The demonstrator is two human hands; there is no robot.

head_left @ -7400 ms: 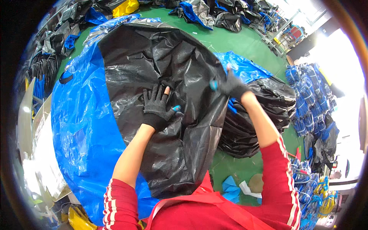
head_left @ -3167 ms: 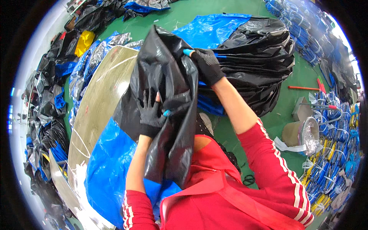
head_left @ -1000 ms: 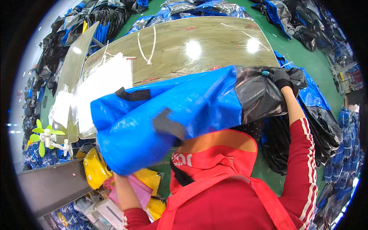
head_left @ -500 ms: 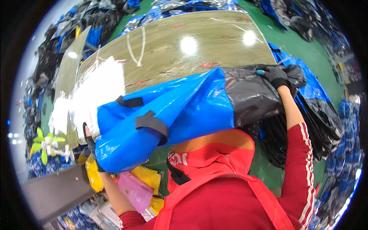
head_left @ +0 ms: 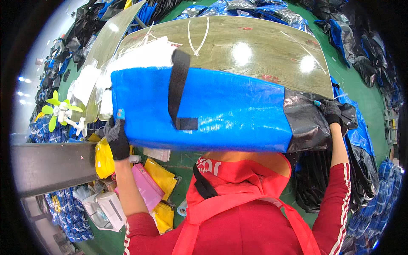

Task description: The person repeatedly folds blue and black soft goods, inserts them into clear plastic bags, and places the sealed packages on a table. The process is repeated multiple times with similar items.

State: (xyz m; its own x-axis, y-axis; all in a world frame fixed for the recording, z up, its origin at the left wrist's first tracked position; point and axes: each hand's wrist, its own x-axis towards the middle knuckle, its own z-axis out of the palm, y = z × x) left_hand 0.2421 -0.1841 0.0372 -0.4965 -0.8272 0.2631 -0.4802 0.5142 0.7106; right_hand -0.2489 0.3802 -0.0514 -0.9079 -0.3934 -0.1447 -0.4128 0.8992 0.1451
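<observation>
A large blue bag (head_left: 238, 110) with a black end section (head_left: 304, 121) lies stretched across the near part of the wood-grain table (head_left: 272, 46). A black webbing strap (head_left: 179, 80) stands up from its left part. My left hand (head_left: 115, 134), in a dark glove with bare fingertips, grips the bag's left end, thumb on the blue face. At the other end my right hand (head_left: 330, 111), gloved alike, holds the black section, its thumb on top. The fingers behind the material are hidden.
White sheets (head_left: 144, 55) lie on the table's left side. A small fan with green blades (head_left: 61, 109) stands at the left, above a grey ledge (head_left: 55, 165). Yellow packets (head_left: 159, 176) and a pink packet (head_left: 144, 187) lie below. Dark folded bags (head_left: 316, 178) hang at the right.
The folded, twisted blue part is now pulled out flat and smooth, and its strap has swung upward. My left hand turned with its end. The view has shifted left.
</observation>
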